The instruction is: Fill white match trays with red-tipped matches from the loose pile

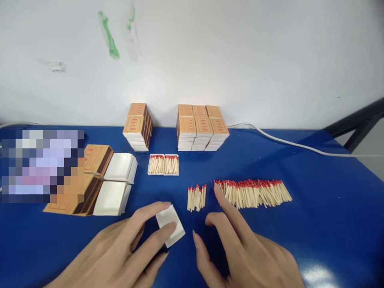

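Observation:
My left hand point(141, 240) grips an empty white matchbox tray point(170, 218), tilted at an angle. One fingertip is at its top corner and another lies over its inside; the thumb is hidden. My right hand point(240, 240) is open with fingers apart and holds nothing. Its index fingertip reaches the left end of a long row of red-tipped matches point(255, 194). A small separate group of matches point(197, 198) lies between that row and the tray. Two filled matchbox trays point(163, 165) stand side by side farther back.
Stacked matchboxes point(134, 126) and a wider stack of matchboxes point(201, 128) stand by the wall. At left are stacked white trays point(112, 196), flattened matchbox sleeves point(97, 160) and a blurred-out object point(42, 164). A white cable point(279, 140) crosses the blue table point(330, 208) at right.

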